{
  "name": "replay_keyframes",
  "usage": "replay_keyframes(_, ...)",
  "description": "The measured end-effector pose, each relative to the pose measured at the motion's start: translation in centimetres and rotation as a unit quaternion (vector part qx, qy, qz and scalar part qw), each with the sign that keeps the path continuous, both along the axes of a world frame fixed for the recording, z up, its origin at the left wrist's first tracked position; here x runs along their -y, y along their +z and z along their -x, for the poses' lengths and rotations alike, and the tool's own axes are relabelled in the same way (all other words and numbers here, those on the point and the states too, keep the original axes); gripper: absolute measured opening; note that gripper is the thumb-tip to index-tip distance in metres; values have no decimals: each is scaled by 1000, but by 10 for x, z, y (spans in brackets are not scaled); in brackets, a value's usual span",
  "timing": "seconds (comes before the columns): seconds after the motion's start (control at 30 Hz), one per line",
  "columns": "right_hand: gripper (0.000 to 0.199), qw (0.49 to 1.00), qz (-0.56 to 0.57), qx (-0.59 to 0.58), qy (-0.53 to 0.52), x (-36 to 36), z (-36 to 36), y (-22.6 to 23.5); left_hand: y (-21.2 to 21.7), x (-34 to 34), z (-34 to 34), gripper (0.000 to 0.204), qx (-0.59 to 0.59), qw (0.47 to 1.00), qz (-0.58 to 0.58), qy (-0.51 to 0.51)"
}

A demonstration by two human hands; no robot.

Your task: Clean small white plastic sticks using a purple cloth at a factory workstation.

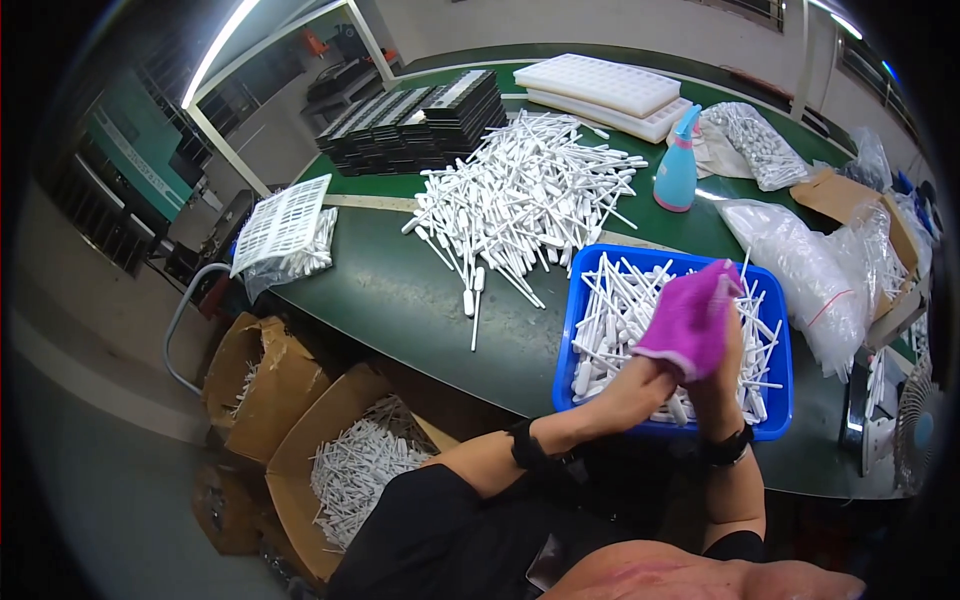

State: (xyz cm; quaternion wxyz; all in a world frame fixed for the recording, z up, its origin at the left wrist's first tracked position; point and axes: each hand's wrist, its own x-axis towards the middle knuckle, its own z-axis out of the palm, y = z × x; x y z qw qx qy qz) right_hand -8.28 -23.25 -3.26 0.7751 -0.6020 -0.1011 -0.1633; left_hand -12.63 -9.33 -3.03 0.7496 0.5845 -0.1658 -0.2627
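Observation:
A purple knit glove (pixel 685 320) with a pale cuff is held up over the blue tray (pixel 563 370). My left hand (pixel 640 388) is closed at its cuff, the fingertips partly hidden by the fabric. Along the glove's right side, my right hand (pixel 722 365) grips it, with most of its fingers hidden behind it. Both hands are above the tray, which holds many white plastic sticks (pixel 610 315) with thicker ends, lying in a loose jumble. Dark bands circle both wrists.
A large heap of white sticks (pixel 530 190) lies on the green table (pixel 400 290). Behind are stacked black trays (pixel 420 125), white blocks (pixel 600 85) and a blue spray bottle (pixel 676 170). Plastic bags (pixel 800 270) crowd the right; a cardboard box of sticks (pixel 290 480) stands below left.

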Motion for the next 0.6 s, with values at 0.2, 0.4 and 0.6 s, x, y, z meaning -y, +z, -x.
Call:
replay_keyframes(0.2,29,1000,-4,-1,22,-22,16,39,53,-37,3,22,321,917,-217,93)
replay_keyframes(0.4,30,963,156,-77,208,-27,33,43,75,-62,-2,20,298,901,-135,286)
replay_keyframes(0.6,28,919,250,-62,299,-34,49,48,69,-94,-4,18,291,897,29,332)
